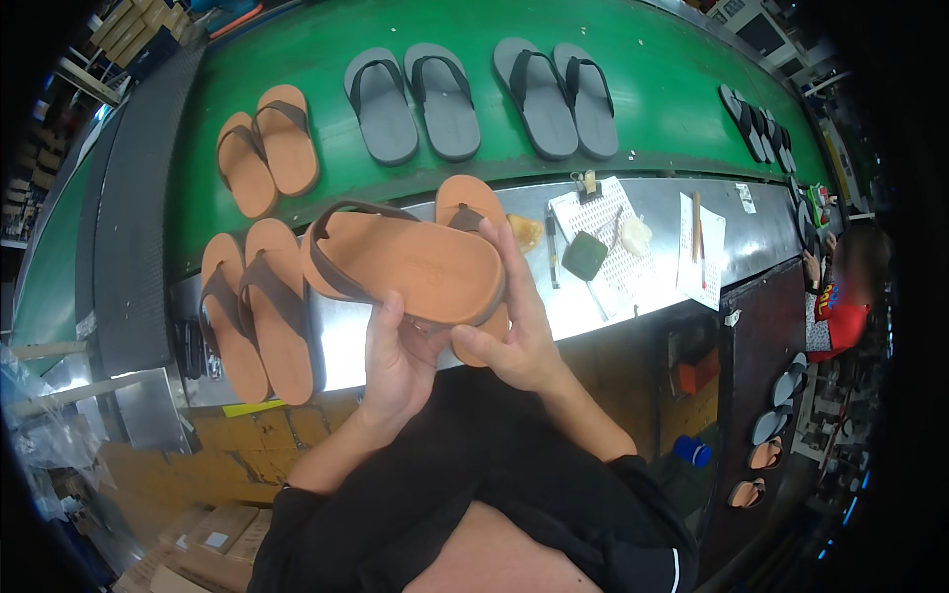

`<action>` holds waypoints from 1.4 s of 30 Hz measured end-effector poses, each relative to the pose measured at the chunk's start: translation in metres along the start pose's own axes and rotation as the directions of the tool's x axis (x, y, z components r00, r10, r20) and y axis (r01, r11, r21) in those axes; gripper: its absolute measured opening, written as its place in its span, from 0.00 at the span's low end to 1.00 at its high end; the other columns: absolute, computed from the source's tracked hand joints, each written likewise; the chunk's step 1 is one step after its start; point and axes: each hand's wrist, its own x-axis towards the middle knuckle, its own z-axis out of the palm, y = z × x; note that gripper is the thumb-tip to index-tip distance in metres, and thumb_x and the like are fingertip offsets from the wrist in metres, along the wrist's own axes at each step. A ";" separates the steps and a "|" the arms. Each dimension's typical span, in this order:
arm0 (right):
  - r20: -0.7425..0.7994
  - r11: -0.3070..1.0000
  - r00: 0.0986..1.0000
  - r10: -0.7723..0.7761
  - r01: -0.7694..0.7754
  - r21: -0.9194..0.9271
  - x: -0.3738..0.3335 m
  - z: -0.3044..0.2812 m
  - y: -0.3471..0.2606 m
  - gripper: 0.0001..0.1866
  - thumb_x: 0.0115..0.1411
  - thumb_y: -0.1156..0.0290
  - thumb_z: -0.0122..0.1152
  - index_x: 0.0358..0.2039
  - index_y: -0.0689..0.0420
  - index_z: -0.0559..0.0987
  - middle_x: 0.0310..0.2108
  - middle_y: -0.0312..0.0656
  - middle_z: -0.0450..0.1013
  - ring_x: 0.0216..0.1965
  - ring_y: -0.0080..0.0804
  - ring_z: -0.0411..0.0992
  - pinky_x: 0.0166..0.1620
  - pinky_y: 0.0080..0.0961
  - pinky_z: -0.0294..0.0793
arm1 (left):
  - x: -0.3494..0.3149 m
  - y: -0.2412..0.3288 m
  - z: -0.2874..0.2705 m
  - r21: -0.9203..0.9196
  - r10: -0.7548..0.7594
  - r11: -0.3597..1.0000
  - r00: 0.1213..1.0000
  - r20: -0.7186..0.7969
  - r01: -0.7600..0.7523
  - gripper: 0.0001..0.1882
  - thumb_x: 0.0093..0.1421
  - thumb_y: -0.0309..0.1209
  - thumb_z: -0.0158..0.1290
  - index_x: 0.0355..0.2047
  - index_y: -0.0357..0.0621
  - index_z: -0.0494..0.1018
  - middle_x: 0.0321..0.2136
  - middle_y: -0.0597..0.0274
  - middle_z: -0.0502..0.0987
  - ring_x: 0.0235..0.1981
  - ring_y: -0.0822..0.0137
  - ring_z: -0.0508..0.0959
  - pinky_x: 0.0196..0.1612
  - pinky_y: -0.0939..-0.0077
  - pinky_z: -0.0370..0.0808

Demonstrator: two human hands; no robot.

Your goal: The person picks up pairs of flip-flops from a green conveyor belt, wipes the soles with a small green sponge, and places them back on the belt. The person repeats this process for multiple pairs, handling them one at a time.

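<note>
A tan flip-flop (420, 262) with a dark brown strap is held up over the metal bench, tilted, its strap end to the left and its heel to the right. My left hand (400, 361) grips its near side, thumb at the edge and fingers curled underneath. Around the heel closes my right hand (519, 331), fingers along the far edge and thumb low on the near side. Behind it, partly hidden, a matching tan flip-flop (467, 198) lies on the bench. Another tan pair (259, 316) rests just left of my hands.
Across the green conveyor belt (331, 203) stand a tan pair (267, 153) and two grey pairs (415, 109). Right on the bench are clipped papers (618, 262), a green pad (585, 256), a yellowish lump (524, 232) and pens. A person in red (840, 321) works at far right.
</note>
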 end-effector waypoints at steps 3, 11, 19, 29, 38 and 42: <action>0.055 0.999 0.998 -0.034 0.036 -0.033 0.005 -0.003 0.003 0.54 0.53 0.60 0.71 0.70 0.65 0.48 0.69 0.58 0.52 0.70 0.51 0.52 0.68 0.40 0.54 | 0.005 0.000 0.001 -0.028 -0.040 0.999 0.999 0.013 0.040 0.30 0.71 0.47 0.39 0.66 0.43 0.54 0.62 0.56 0.64 0.62 0.61 0.68 0.60 0.61 0.74; 0.125 0.988 0.985 -0.116 0.127 -0.086 0.009 -0.006 0.003 0.48 0.59 0.61 0.63 0.70 0.66 0.46 0.70 0.59 0.49 0.71 0.53 0.49 0.69 0.41 0.49 | 0.006 0.001 0.000 -0.130 -0.039 0.990 0.997 0.061 0.047 0.29 0.70 0.43 0.42 0.66 0.42 0.55 0.63 0.56 0.65 0.61 0.64 0.70 0.59 0.69 0.75; -0.049 0.980 0.995 -0.088 0.095 0.172 0.007 0.011 0.009 0.34 0.70 0.61 0.40 0.69 0.67 0.48 0.69 0.58 0.51 0.70 0.49 0.50 0.70 0.40 0.46 | 0.006 -0.001 0.003 -0.062 -0.034 0.997 0.996 0.082 0.039 0.33 0.67 0.44 0.47 0.67 0.44 0.51 0.64 0.55 0.62 0.65 0.59 0.65 0.64 0.61 0.68; -0.256 0.945 0.966 -0.026 0.107 0.310 0.013 0.019 -0.001 0.17 0.73 0.71 0.34 0.57 0.63 0.65 0.58 0.56 0.67 0.58 0.36 0.67 0.62 0.32 0.64 | -0.001 -0.011 -0.007 -0.045 -0.031 0.998 0.996 0.082 0.035 0.26 0.68 0.40 0.47 0.63 0.41 0.59 0.59 0.55 0.69 0.58 0.63 0.73 0.61 0.66 0.73; -0.076 0.784 0.902 0.425 -0.324 0.530 0.032 -0.019 -0.023 0.18 0.75 0.62 0.37 0.54 0.62 0.66 0.49 0.49 0.74 0.51 0.32 0.72 0.56 0.30 0.71 | -0.005 -0.012 -0.005 -0.065 -0.081 0.993 0.980 0.184 0.094 0.29 0.67 0.39 0.49 0.64 0.42 0.57 0.60 0.55 0.67 0.61 0.62 0.70 0.62 0.64 0.72; -0.096 0.820 0.960 0.262 -0.169 0.546 0.024 -0.007 -0.024 0.22 0.75 0.59 0.35 0.57 0.62 0.67 0.54 0.46 0.71 0.56 0.29 0.68 0.61 0.29 0.65 | 0.000 -0.006 -0.003 -0.120 -0.080 0.988 0.983 0.166 0.100 0.31 0.66 0.38 0.50 0.65 0.43 0.54 0.62 0.54 0.65 0.62 0.61 0.69 0.63 0.63 0.72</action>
